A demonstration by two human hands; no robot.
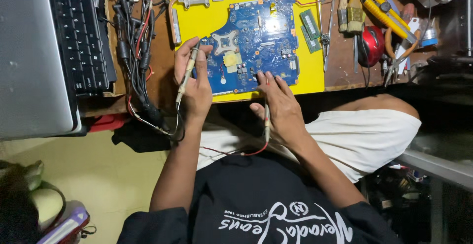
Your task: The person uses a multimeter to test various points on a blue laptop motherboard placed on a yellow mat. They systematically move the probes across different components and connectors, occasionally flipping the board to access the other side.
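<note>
A blue laptop motherboard point(256, 42) lies on a yellow mat point(197, 20) on the wooden bench. My left hand point(194, 84) holds a black-wired test probe point(186, 76) like a pen, its tip touching the board's left edge. At the board's near edge, my right hand point(280, 106) grips a red-wired probe point(266, 118) whose tip presses onto the board. Both leads trail back toward my lap.
An open laptop with black keyboard point(79, 32) sits at the left beside a tangle of cables point(135, 42). A copper heat pipe point(194, 0) lies on the mat. Memory sticks point(309, 30), tweezers, brushes, a yellow knife point(382, 7) and a red tool point(372, 44) crowd the right side.
</note>
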